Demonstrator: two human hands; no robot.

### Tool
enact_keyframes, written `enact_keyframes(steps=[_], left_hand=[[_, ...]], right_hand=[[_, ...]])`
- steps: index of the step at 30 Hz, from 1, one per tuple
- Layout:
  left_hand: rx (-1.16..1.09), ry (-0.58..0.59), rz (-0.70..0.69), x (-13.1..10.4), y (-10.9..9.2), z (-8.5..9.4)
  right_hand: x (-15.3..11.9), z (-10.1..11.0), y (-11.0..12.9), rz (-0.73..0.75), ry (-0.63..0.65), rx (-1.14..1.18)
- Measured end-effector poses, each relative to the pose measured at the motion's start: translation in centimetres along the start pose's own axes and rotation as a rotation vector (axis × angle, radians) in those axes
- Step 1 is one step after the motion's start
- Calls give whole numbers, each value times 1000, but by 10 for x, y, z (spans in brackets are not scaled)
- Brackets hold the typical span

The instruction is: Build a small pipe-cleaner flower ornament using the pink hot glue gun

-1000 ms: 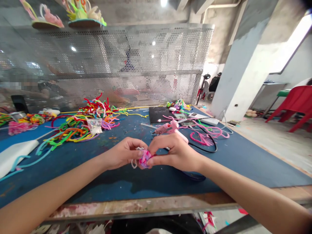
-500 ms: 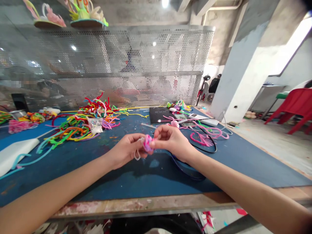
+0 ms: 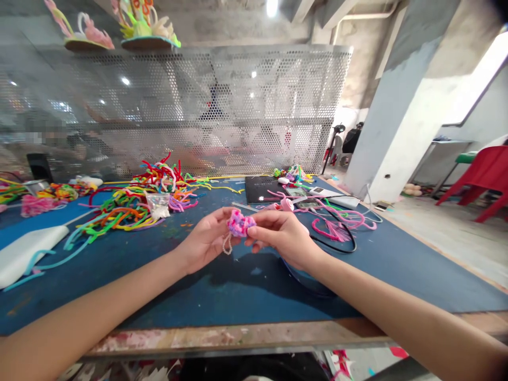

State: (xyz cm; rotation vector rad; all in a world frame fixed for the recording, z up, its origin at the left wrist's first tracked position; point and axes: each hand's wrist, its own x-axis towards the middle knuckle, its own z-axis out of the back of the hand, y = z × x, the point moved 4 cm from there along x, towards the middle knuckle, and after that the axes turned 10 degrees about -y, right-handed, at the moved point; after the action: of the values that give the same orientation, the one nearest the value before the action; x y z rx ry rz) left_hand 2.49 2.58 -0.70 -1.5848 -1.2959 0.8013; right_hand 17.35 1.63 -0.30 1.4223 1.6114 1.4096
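A small fuzzy pink and purple piece (image 3: 240,224) is held above the middle of the blue table between both hands. My left hand (image 3: 208,238) pinches its left side, and a loop of pale beads (image 3: 227,244) hangs below the fingers. My right hand (image 3: 280,233) grips the piece's right end between thumb and fingers. Just behind my right hand lies a pink roll-shaped item (image 3: 286,205). The fingertips behind the piece are partly hidden.
Colourful pipe cleaners (image 3: 119,206) are heaped at the left back with a small clear bag (image 3: 157,205). A white slab (image 3: 27,251) lies far left. Behind my right hand are a black flat box (image 3: 260,189), a black cable (image 3: 343,247) and pink pipe cleaners (image 3: 361,222).
The pink and purple piece has turned and shows a wider, bow-like side. My fingers have shifted their hold on it. The view has moved slightly.
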Motion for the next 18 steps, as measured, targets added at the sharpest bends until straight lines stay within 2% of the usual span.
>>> enact_keyframes(steps=[4,6,9,14,18], left_hand=[[249,-212,-371,-2,-15,9],[418,-255,-513,-7,-23,10],[518,-248,-511,-13,-24,6],[483,-290,-450,-17,-19,3],[476,-317,-475,-18,-18,3]], right_hand=[[4,7,-2,1,-106,27],[5,9,-3,8,-143,28],[6,10,-2,31,-150,7],[4,7,0,76,-155,-70],[0,6,6,214,-189,-210]])
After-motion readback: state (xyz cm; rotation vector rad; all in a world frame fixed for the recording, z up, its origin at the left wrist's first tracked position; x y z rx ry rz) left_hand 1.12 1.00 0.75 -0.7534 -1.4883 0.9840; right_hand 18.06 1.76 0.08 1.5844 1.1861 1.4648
